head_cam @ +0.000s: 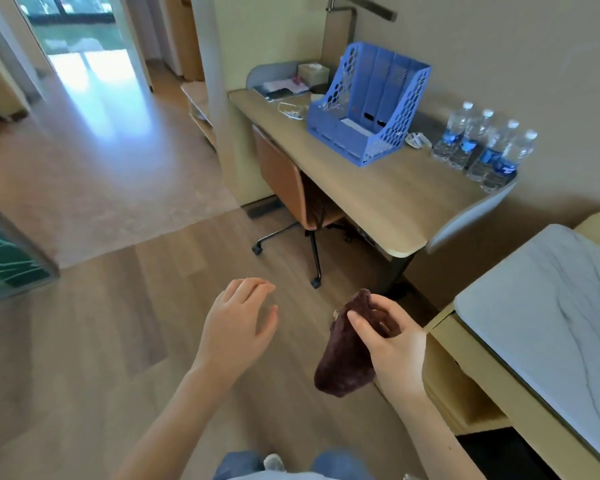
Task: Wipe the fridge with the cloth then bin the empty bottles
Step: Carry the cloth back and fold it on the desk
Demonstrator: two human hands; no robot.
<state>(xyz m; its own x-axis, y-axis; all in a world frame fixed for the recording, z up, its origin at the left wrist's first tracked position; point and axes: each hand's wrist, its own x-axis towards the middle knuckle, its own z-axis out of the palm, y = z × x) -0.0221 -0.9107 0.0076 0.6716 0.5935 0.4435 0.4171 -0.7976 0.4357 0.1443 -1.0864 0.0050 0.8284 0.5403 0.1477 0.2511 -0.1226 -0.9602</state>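
My right hand (394, 344) grips a dark brown fluffy cloth (347, 358), which hangs down from my fingers above the wooden floor. To its left, my left hand (238, 327) hovers with fingers spread and nothing in it. Several clear plastic water bottles (484, 148) with blue labels and white caps stand in a row at the right end of the wooden desk (378, 195), against the wall. No fridge or bin can be made out in this view.
A blue file rack (368, 105) stands mid-desk, with a tissue box (312, 72) and papers behind it. A brown wheeled chair (291, 188) is tucked under the desk. A marble-topped cabinet (548, 320) stands at the right. Open floor stretches left toward a doorway.
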